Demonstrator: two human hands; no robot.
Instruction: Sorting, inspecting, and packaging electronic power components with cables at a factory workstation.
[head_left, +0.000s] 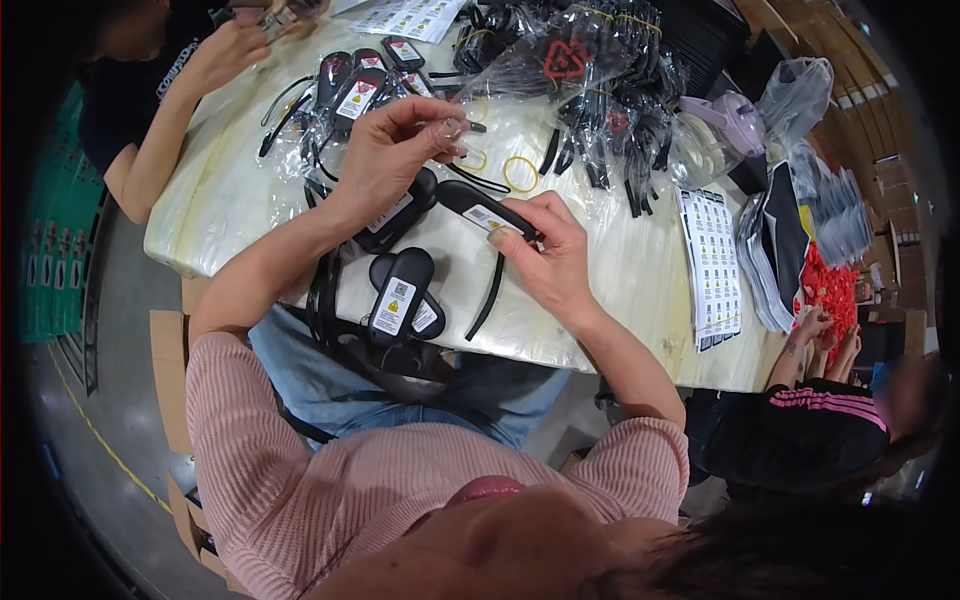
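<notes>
My right hand (548,255) grips a black oblong handheld device (460,197) by one end, with its white label facing up. Just above it, my left hand (395,150) is closed in a pinch. Something small and partly clear, with a dark tip, shows at its fingertips; its kind is unclear. A thin black cord loop (485,182) runs between the hands, close to the device. Below my left wrist lie a larger black case (385,225) and two crossed black devices, the upper one (402,295) labelled. A black strap (487,300) lies below my right hand.
Bagged black devices (358,95) lie at the far left, bundled black straps (600,120) at the back. A yellow rubber band (521,174) is nearby. Label sheets (712,265) and a tape dispenser (735,125) are at right. Other people work at both sides.
</notes>
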